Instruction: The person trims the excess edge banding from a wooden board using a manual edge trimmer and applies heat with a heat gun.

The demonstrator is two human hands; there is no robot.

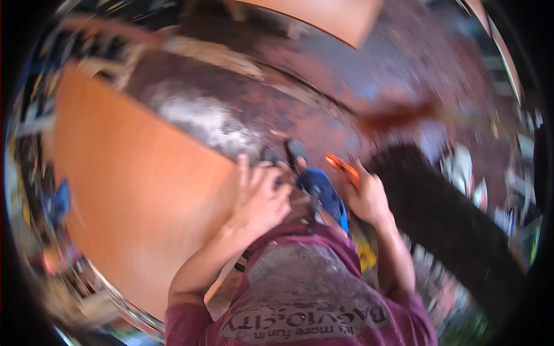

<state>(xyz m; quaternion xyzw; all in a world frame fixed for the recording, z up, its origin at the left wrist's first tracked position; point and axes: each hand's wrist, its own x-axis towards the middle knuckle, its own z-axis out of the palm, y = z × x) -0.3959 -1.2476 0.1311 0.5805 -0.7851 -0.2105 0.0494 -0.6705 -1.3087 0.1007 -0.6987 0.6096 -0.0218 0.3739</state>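
My left hand [259,199] is at the inner edge of a large wood-coloured panel [138,190] on the left, index finger extended and other fingers curled near a small blue bit I cannot make out. My right hand [366,196] grips an orange utility knife [340,166], pointing forward. Just right of it lies a long, dark panel or shadowed surface [444,219]. Motion blurs both hands and their surroundings.
My sandalled feet [294,153] stand on a worn reddish floor [300,104]. Another wood-coloured panel [311,14] is at the top, with pale boards [213,55] below it. Blurred clutter [461,167] lines both sides.
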